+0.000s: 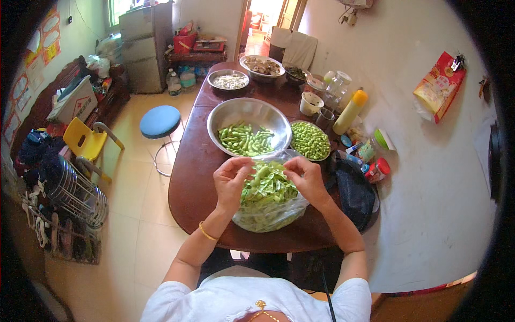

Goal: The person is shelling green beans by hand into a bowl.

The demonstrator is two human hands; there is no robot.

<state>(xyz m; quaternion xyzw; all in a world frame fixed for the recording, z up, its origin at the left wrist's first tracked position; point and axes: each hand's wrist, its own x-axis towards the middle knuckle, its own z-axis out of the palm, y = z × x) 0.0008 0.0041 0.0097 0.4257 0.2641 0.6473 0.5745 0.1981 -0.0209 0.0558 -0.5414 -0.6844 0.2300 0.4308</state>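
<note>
My left hand (232, 182) and my right hand (307, 179) are raised over a clear plastic bag (261, 223), with thumbs and forefingers brought close together. Whether a pod is pinched in either hand is too small to tell. Opened green bean pods (271, 189) fill the bag. Just beyond my hands, a wide steel basin (277, 118) holds whole green pods (245, 139), heaped toward its near side. To its right is a bowl of shelled green beans (310, 140), close past my right hand.
Farther back on the brown table (193, 169) are a dish of pale strips (229, 80), a bowl of brown pieces (261, 66) and a dark bowl (295, 72). Jars, a yellow bottle (350, 112) and a black bag (354, 193) line the right side. A blue stool (160, 121) stands left.
</note>
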